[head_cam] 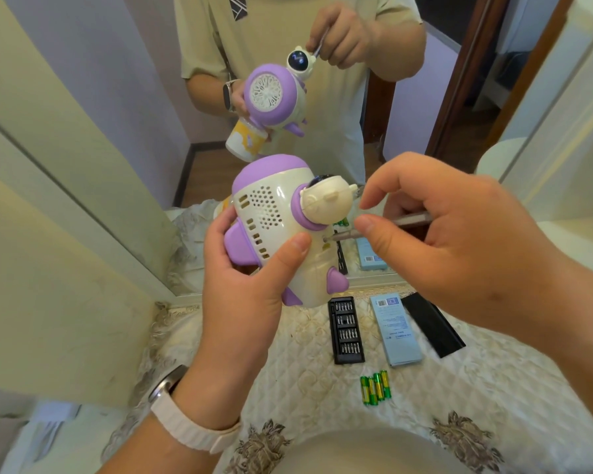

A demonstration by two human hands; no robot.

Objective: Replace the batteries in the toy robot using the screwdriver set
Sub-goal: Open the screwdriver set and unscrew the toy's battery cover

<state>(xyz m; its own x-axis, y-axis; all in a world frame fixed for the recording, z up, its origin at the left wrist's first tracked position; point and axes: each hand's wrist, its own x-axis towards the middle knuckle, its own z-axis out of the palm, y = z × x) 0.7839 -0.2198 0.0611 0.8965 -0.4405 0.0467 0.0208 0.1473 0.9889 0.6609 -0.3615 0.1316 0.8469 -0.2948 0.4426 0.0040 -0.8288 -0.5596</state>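
The right hand's (459, 241) thumb (368, 225) and curled fingers pinch a slim grey metal screwdriver (409, 219), the index finger arched above it. The shaft runs leftward and its tip meets the cream back of a cream-and-purple plastic toy robot (281, 227), just below the round head. Right beside that tip the left hand's (240, 285) thumb (297, 246) presses flat on the same cream shell, while its fingers (220, 230) wrap round the far side next to a purple fin, so the toy robot is gripped in the air above the table, tilted with its head toward the right hand and its perforated back panel facing the camera. A white-strapped watch (185, 425) sits on the left wrist. Below the hands, on a cream quilted cloth (288, 371) with brown floral trim, lies an open black case of screwdriver bits (345, 331). Just to its right is a pale blue printed box sleeve (396, 331), and beyond that a black cover (432, 328) set at an angle. Four green-and-yellow batteries (375, 388) lie side by side, nearer the camera than the case. Behind everything a mirror (144, 80) reflects the person's beige shirt, the toy's front and both hands.
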